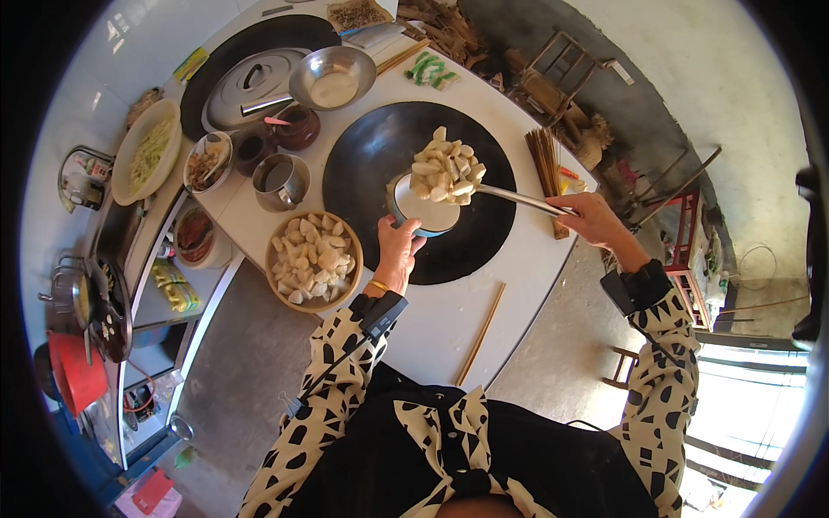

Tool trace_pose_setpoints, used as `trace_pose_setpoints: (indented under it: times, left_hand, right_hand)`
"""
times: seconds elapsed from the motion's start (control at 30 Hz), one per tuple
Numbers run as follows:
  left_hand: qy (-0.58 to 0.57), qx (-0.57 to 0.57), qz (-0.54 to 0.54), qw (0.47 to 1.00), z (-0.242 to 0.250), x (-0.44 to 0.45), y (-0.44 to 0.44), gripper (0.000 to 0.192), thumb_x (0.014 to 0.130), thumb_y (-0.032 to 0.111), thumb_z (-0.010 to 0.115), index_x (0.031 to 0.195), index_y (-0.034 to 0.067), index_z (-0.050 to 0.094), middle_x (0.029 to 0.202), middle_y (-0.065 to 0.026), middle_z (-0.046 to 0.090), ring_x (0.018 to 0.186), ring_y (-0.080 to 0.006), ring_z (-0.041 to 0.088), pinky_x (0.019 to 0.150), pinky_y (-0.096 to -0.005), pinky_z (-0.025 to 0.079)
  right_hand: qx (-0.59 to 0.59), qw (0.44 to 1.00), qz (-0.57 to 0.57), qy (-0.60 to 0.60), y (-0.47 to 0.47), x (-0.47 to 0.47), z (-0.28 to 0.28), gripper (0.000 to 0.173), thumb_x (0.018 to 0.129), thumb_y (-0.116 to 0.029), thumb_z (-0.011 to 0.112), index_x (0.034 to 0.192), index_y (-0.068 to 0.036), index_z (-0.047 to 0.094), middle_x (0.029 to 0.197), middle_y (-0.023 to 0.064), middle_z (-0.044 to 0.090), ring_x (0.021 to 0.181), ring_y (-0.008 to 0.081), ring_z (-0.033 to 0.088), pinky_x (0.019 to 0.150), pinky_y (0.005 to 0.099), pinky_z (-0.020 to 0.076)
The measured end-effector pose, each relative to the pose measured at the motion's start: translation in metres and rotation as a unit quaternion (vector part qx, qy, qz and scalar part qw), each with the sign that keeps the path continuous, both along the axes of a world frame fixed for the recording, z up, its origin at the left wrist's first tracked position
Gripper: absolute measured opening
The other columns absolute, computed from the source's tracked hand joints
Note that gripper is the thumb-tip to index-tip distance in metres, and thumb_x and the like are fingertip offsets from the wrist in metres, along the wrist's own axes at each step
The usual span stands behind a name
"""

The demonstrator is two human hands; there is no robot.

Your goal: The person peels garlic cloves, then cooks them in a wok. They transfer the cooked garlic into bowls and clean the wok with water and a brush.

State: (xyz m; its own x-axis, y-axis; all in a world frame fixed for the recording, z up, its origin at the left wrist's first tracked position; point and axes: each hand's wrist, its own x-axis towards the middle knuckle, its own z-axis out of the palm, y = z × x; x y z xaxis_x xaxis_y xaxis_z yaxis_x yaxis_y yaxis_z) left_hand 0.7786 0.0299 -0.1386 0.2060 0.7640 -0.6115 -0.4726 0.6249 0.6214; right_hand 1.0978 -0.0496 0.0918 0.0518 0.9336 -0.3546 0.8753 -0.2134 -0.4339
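My right hand [594,221] grips the metal handle of a ladle or skimmer [515,197], whose head is heaped with pale, chunky food pieces [445,169]. Below and beside that heap, my left hand [396,252] holds a blue-rimmed bowl [427,210] with a pale inside, tilted over a large black wok [479,252] set into the white counter. How much the bowl contains is unclear, as the heap partly covers it. Left of my left hand, a round tan bowl [315,262] is full of similar pale chunks. Some of the wok's bottom is hidden by the bowl and ladle.
A steel cup [281,182], dark jars [298,127], a steel pan [332,78] and a lidded second wok [249,87] stand left and behind. A bamboo brush [546,165] lies right of the wok; chopsticks [481,335] rest on the near counter. A basin of shredded greens [147,152] stands far left.
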Motion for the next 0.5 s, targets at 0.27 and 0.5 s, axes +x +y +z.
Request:
trace_pose_setpoints:
  times: [0.27,0.5]
  left_hand:
    - [-0.021,0.039,0.043,0.998,0.019,0.013,0.006,0.074,0.080,0.006,0.076,0.137,0.007,0.030,0.129,-0.0149,0.047,0.117,-0.0278,0.054,0.097,-0.0504,0.052]
    - [-0.047,0.041,0.066,0.996,0.011,0.009,0.000,0.070,0.079,0.004,0.073,0.135,0.009,0.031,0.131,-0.0127,0.045,0.120,-0.0258,0.051,0.101,-0.0489,0.048]
  right_hand:
    - [0.116,0.925,0.205,-0.298,0.021,-0.045,0.058,0.032,0.087,-0.018,0.070,0.119,-0.015,0.069,0.083,0.0108,0.068,0.081,0.0305,0.068,0.071,0.0431,0.0532]
    - [0.193,0.802,0.301,-0.479,0.020,-0.101,0.101,0.036,0.086,-0.013,0.064,0.121,-0.015,0.065,0.073,0.0085,0.060,0.073,0.0239,0.065,0.059,0.0379,0.0510]
